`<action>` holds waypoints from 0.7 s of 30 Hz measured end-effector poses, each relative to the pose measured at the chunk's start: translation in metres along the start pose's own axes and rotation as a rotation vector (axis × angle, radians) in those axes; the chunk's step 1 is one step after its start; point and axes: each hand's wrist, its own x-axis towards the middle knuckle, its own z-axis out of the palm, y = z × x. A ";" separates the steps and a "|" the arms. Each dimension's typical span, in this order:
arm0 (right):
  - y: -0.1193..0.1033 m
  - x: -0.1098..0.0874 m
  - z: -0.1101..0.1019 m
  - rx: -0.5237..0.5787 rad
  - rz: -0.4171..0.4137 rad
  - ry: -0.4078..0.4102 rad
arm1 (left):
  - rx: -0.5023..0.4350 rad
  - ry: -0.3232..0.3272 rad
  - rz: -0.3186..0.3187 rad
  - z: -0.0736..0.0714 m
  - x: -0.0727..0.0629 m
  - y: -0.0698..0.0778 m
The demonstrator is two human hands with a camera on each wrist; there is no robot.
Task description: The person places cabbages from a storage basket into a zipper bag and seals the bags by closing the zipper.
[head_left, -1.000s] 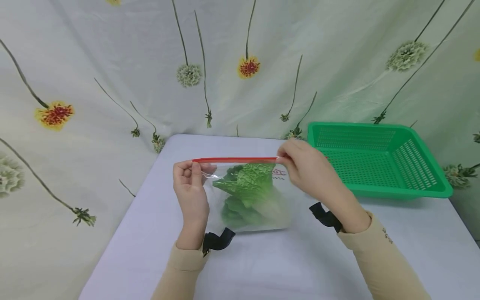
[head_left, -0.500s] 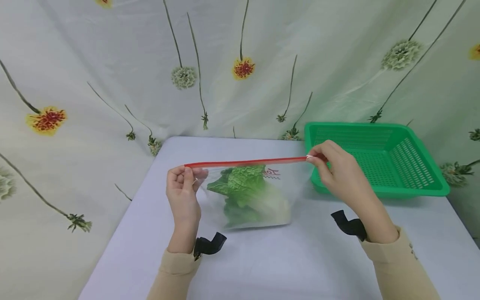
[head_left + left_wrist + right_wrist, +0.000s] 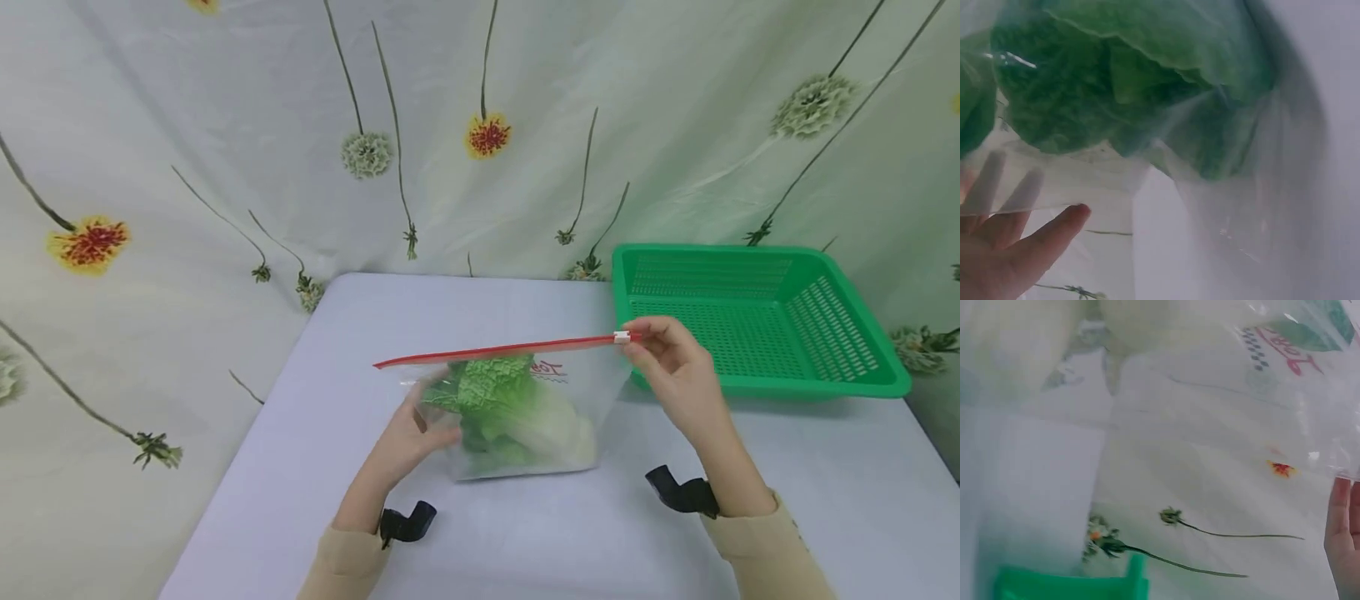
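Note:
A clear zip bag (image 3: 611, 379) with a red zip strip (image 3: 495, 350) hangs upright over the table, a leafy green-and-white cabbage (image 3: 498, 387) inside. My right hand (image 3: 678, 375) pinches its top right corner, beside the white slider (image 3: 622, 337). At the bag's left side is my left hand (image 3: 401, 446), thumb in front and fingers behind the film. The left wrist view shows this hand's fingers (image 3: 1047, 244) extended and spread, some seen through the plastic. In the right wrist view, fingertips (image 3: 1339, 494) meet the film's edge.
A green perforated basket (image 3: 750, 383) stands at the table's back right, close behind the right hand. The white table (image 3: 525, 542) ends at the back against a flower-printed cloth (image 3: 427, 108). Each wrist carries a black mount (image 3: 682, 492).
My right hand slid the slider rightward along the strip to the corner, then moved its grip beside it. My left hand let go of the top left corner and lowered to the bag's side.

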 end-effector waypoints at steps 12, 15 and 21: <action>0.094 -0.037 0.015 -0.285 0.279 -0.564 | 0.123 -0.133 -0.128 0.014 -0.007 -0.030; 0.096 -0.038 0.024 -0.322 0.252 -0.487 | 0.195 -0.065 -0.122 0.021 -0.001 -0.029; 0.088 -0.038 0.037 -0.305 0.347 -0.297 | 0.241 0.058 -0.049 0.035 0.010 -0.017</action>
